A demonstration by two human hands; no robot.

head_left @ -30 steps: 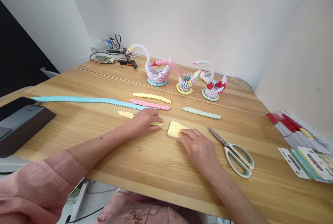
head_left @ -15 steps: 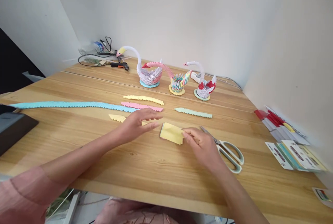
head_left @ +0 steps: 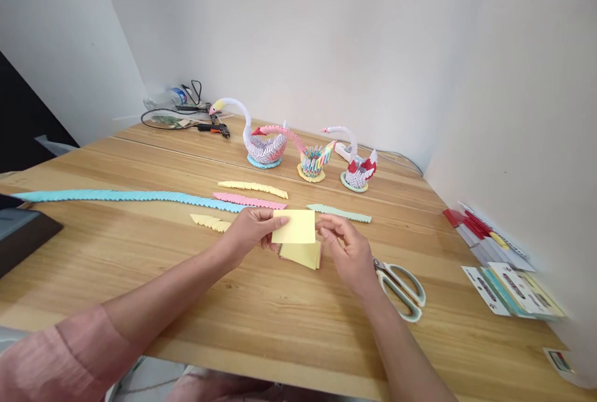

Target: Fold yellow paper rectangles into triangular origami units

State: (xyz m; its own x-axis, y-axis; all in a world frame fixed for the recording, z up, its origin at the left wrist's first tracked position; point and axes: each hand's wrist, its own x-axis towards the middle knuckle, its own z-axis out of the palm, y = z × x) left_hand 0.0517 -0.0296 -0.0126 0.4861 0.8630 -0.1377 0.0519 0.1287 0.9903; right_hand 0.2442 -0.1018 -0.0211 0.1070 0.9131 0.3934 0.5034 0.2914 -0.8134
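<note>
Standing in the room, I'm watching two bare hands working over the wooden table [head_left: 209,327], nearer its front edge than the wall. The left hand [head_left: 249,231] is gripping a yellow sheet [head_left: 298,228] by its left side, the thumb lying flat on the face turned toward the person and the other fingers bending behind. The sheet is hanging raised above the table, reaching from that thumb toward the right hand [head_left: 349,256]. The right hand's fingers are curling loosely, thumb and forefinger parted, just beside the sheet's right edge; I can't tell whether a fingertip is touching it. Beneath and slightly nearer the front edge, a small paper stack [head_left: 301,256], yellow on top, is lying between the hands. Scissors [head_left: 403,293] are resting partly behind the right hand, their handles toward the table's right side. Toward the back, a yellow strip [head_left: 254,188], a pink strip [head_left: 249,201] and a green strip [head_left: 339,213] are lying beyond the hands, while a long blue strip [head_left: 116,195] is stretching toward the left edge. Three folded-paper swans [head_left: 313,162] are standing near the back edge, and packs of paper [head_left: 513,290] are lying by the right edge.
</note>
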